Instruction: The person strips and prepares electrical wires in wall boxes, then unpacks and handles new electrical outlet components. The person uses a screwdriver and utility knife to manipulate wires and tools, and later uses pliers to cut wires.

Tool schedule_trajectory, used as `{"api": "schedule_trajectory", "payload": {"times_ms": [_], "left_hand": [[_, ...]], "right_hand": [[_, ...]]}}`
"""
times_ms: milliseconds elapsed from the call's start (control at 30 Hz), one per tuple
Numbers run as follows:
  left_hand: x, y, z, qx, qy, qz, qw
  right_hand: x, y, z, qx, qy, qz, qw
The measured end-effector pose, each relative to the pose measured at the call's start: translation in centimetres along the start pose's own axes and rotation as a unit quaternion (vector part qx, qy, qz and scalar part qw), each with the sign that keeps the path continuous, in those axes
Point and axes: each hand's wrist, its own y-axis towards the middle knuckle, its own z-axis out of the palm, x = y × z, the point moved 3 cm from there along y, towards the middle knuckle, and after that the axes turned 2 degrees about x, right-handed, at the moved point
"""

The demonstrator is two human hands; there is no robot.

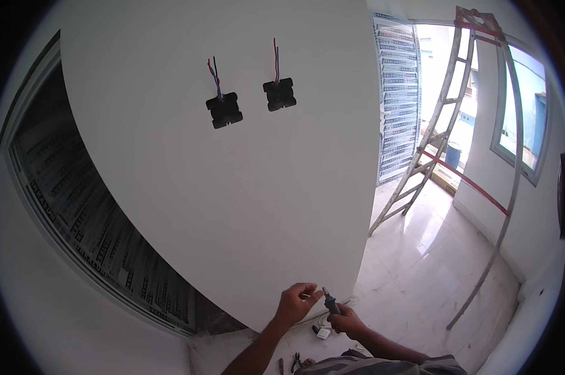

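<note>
My right hand (348,322) is wrapped round a pliers-like hand tool (331,304) with a grey-blue grip and a short metal tip pointing up. Just left of that tip, my left hand (297,304) has its fingers curled toward the thumb. A small pale spot shows between them, too small to name. Both hands are in front of the lower part of the white wall (282,206). Below them on the floor lie a small white square piece (323,333) and a pale loop of cable (320,322).
Two black square wall boxes (224,110) with red, blue and black wires sit higher on the wall. A stepladder (423,150) with red straps stands at the right, near a bright doorway and window (525,106). Dark-handled pliers (296,361) lie near my clothing.
</note>
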Motion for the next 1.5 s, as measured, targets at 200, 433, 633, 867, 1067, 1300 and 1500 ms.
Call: {"api": "schedule_trajectory", "payload": {"times_ms": [200,433,633,867,1067,1300,1500], "left_hand": [[-14.1,10.3,-10.6,-0.075,0.070,0.262,0.960],[-29.6,20.3,-19.4,-0.215,0.190,0.381,0.879],[-34.7,25.4,-20.1,-0.223,0.241,0.363,0.872],[-37.5,27.4,-20.0,-0.177,0.221,0.318,0.905],[-38.6,28.6,-20.3,-0.159,0.254,0.332,0.894],[-39.9,27.3,-22.0,-0.143,0.274,0.309,0.899],[-39.6,28.3,-20.9,-0.113,0.269,0.314,0.903]], "right_hand": [[-5.1,-1.8,-3.9,-0.074,-0.010,0.157,0.985],[-6.0,-0.8,-6.9,-0.060,-0.123,0.157,0.978],[-2.6,2.4,-8.9,-0.036,-0.128,0.076,0.988],[9.5,4.0,-10.3,-0.023,-0.178,-0.058,0.982],[28.1,3.0,-9.5,-0.041,-0.280,-0.253,0.925],[50.3,-0.9,-2.0,-0.125,-0.513,-0.608,0.593],[58.3,-0.9,1.0,-0.256,-0.598,-0.618,0.441]]}}
